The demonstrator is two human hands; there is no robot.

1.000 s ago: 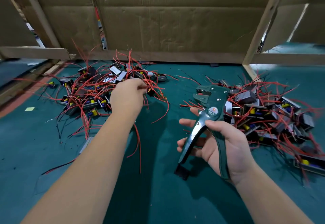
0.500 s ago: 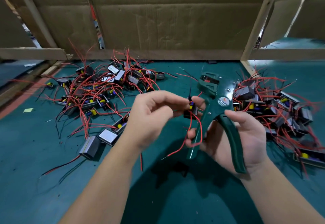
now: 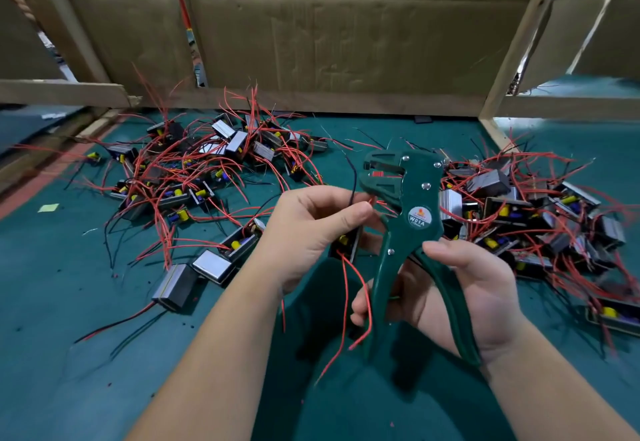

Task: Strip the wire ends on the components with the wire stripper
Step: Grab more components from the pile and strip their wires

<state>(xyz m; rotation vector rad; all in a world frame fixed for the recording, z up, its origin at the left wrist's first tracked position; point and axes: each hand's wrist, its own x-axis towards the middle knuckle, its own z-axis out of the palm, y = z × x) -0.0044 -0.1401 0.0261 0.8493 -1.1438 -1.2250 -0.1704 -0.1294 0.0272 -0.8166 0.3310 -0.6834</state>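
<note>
Stripping is, as I judge it, somewhere in the middle and not near the end. My left hand (image 3: 308, 232) pinches the wires of one component (image 3: 346, 245) between thumb and fingers, with the little black block tucked against my palm at the centre of the frame. Its red leads (image 3: 344, 302) dangle below, and a thin black wire (image 3: 354, 177) sticks up. My right hand (image 3: 478, 295) is wrapped round both handles of the green wire stripper (image 3: 415, 205). The handles stand spread, so I take it the squeeze for this piece is not yet made. The two hands are close together, my left thumb just beside the tool's head, and a red wire end sits at the mouth of the head. I cannot tell whether it is seated.

Two heaps lie on the green mat (image 3: 69, 302): the left pile (image 3: 194, 177) at centre left and the right pile (image 3: 540, 212) at centre right. One is probably finished work and the other waiting, but the wire tips are too small to show which. Either way, many components look left to do.
</note>
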